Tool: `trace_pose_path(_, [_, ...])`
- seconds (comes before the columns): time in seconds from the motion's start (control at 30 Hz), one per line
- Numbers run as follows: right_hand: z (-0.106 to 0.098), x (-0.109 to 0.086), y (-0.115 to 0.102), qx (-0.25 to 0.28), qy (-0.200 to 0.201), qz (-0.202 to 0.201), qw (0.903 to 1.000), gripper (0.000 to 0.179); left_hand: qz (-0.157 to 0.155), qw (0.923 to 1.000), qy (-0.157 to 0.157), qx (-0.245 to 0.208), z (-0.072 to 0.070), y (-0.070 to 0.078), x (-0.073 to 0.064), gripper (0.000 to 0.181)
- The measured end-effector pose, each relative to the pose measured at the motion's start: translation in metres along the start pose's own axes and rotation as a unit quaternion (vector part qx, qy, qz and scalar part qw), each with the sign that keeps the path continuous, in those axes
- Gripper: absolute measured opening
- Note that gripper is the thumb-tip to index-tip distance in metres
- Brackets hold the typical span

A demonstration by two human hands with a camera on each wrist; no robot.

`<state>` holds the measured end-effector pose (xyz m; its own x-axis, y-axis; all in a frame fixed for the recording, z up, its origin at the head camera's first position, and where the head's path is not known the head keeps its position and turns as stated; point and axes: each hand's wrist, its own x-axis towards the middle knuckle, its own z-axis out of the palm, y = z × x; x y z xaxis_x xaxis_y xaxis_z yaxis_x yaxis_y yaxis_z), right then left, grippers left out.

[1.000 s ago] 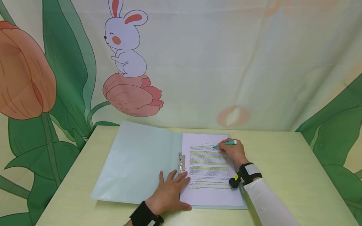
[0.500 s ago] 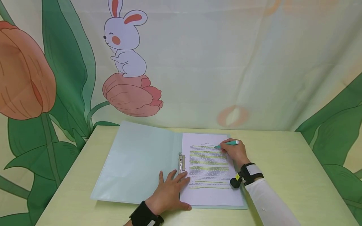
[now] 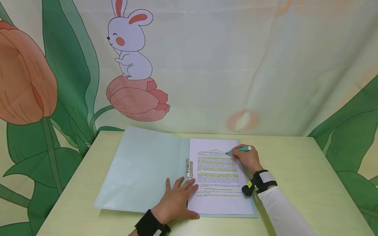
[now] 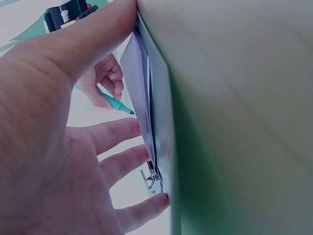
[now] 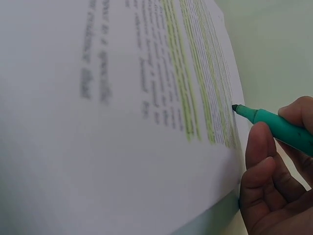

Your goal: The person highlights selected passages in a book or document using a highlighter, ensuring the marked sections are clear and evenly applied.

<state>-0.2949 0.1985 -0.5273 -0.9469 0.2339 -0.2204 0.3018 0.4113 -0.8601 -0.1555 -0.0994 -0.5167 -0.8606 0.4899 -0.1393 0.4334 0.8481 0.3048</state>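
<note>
A pale blue folder (image 3: 144, 170) lies spread on the table, with printed sheets (image 3: 220, 206) on its right side. Yellow-green highlighting marks many lines of the text. Near the top lines, my right hand (image 3: 247, 159) pinches a teal highlighter (image 5: 286, 129), its dark tip at the paper. The cap end points up to the right. My left hand (image 3: 177, 201) rests with spread fingers over the folder's spine and the sheets' lower left edge. In the left wrist view its fingertips (image 4: 157, 199) touch the folder and paper.
A metal clip (image 3: 187, 168) sits along the folder's spine, left of the sheets. The light yellow table (image 3: 298, 183) extends on both sides. Behind it hangs a cloth backdrop (image 3: 206, 65) printed with a rabbit and tulips. Both wrists wear black straps with cameras.
My right hand has slid slightly to the right with the highlighter, along a line near the top of the page. The left hand stays in place.
</note>
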Motion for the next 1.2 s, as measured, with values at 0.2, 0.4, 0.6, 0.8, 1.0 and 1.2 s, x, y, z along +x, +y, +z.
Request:
trace_pose_path(0.2, [-0.002, 0.001, 0.003, 0.011, -0.003, -0.005, 0.9999, 0.027, -0.001, 1.0000, -0.001, 0.000, -0.001, 0.001, -0.001, 0.097])
trace_pose_path(0.4, [-0.005, 0.001, 0.005, 0.012, 0.003, -0.003, 0.9999, 0.026, -0.001, 1.0000, -0.001, -0.001, -0.001, 0.001, -0.002, 0.097])
trace_pose_path(0.6, [-0.008, 0.000, 0.005, 0.017, 0.006, -0.009, 0.9998, 0.025, 0.001, 1.0000, 0.000, 0.003, -0.001, 0.001, -0.001, 0.097])
trace_pose_path(0.8, [-0.014, 0.003, 0.009, 0.012, 0.005, -0.011, 0.9999, 0.027, 0.004, 1.0000, 0.002, 0.000, -0.001, 0.000, 0.000, 0.097])
trace_pose_path(1.0, [-0.018, 0.002, 0.010, 0.015, 0.004, -0.019, 0.9997, 0.030, 0.003, 1.0000, 0.002, -0.001, -0.001, 0.000, 0.001, 0.097])
trace_pose_path(1.2, [-0.020, 0.001, 0.012, 0.019, 0.007, -0.020, 0.9996, 0.028, -0.002, 1.0000, 0.001, -0.001, -0.001, 0.001, 0.000, 0.097])
